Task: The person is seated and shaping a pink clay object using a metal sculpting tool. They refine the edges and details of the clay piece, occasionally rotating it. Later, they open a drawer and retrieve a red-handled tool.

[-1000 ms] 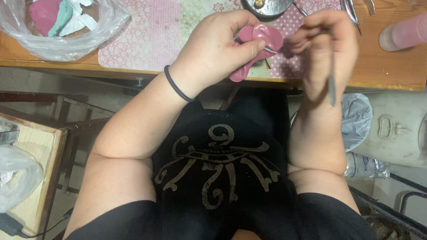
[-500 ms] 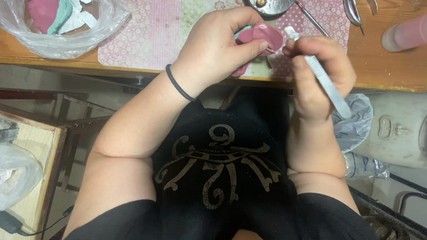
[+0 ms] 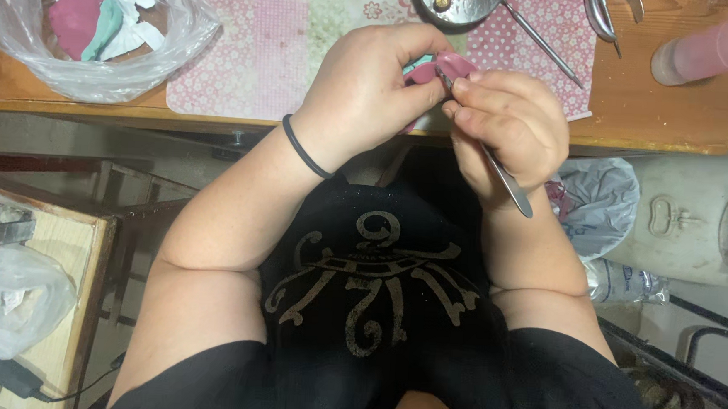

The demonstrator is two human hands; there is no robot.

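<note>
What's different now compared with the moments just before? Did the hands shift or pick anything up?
The right hand turned the metal tool: a second ago it hung nearly straight down, now it slants, tip up at the pink piece and handle toward the lap. Nothing was picked up or let go. The left hand still grips the pink piece over the table edge; the plastic bag and pink bottle lie as before.

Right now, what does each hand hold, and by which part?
Left hand grips the pink piece around its side; right hand pinches the metal tool near its working tip.
</note>
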